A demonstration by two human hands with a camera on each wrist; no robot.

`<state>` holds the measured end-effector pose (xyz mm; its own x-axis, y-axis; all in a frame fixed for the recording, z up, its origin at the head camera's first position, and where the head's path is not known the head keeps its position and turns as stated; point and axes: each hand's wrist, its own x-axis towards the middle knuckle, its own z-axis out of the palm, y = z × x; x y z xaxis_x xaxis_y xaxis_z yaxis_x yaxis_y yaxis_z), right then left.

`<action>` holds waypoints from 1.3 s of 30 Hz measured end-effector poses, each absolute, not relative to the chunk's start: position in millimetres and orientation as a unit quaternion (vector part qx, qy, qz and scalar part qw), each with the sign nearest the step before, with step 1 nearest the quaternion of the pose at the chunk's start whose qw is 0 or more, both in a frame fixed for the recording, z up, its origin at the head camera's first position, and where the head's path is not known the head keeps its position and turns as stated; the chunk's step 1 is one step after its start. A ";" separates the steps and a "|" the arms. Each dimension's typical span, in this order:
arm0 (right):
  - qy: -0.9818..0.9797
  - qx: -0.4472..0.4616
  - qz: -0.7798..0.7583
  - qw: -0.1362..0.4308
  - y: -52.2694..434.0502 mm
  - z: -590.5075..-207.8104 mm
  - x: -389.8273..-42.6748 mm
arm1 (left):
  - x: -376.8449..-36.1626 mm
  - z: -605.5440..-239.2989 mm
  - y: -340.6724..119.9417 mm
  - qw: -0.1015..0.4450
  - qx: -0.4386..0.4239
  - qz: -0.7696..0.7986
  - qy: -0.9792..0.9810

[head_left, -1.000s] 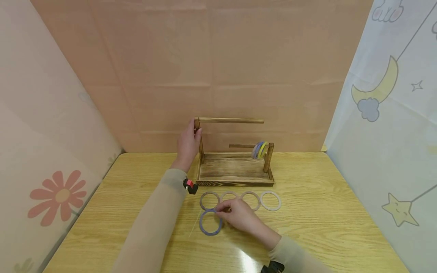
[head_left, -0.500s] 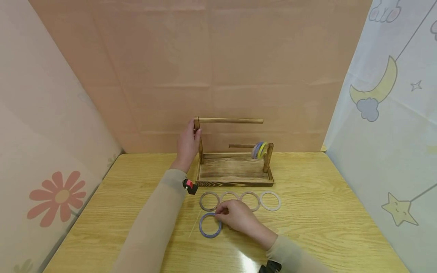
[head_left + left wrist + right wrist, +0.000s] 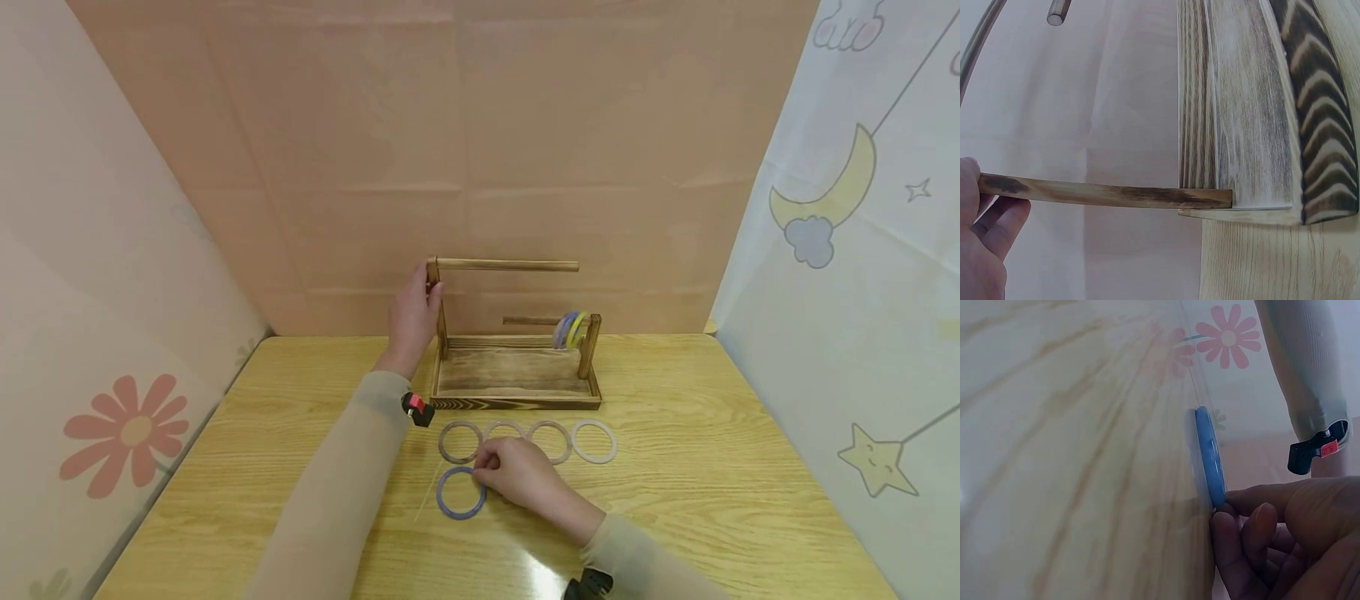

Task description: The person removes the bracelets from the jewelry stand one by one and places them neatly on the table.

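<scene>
A wooden bangle rack (image 3: 517,403) stands on the table, with a tall post and long upper bar at left and a short post and lower bar at right. My left hand (image 3: 412,321) grips the top of the left post (image 3: 1104,194), thumb on its near side. In front of the rack, my right hand (image 3: 521,477) pinches the upper right edge of a blue bangle (image 3: 440,493). The right wrist view shows that blue bangle (image 3: 1211,459) edge-on, close over the tabletop, at the thumb and fingertips. The fingers partly cover a pale bangle (image 3: 504,423) behind them.
Several bangles hang near the lower bar's right end, including a yellow bangle (image 3: 576,330). A row in front of the rack has a greyish bangle (image 3: 442,442) at left, a brownish bangle (image 3: 568,442) and a white bangle (image 3: 615,442) at right. Printed cloth walls surround the table.
The blue bangle has shifted slightly toward me, off the greyish bangle that it overlapped, with my right hand at its edge. My left hand has stayed on the post.
</scene>
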<state>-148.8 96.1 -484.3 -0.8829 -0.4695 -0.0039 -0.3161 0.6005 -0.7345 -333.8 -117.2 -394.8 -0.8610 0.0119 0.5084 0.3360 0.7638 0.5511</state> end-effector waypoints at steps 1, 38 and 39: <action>0.889 -0.218 -0.390 0.100 96.1 -484.6 -149.0 | -333.7 -394.8 -117.3 0.245 -0.095 -0.329 -0.907; 0.889 -0.157 -0.428 0.038 108.4 -472.5 -160.5 | -335.1 -396.7 -116.6 0.247 -0.091 -0.326 -0.908; 0.889 -0.148 -0.433 0.032 109.6 -470.3 -161.9 | -335.1 -397.0 -116.6 0.247 -0.091 -0.326 -0.908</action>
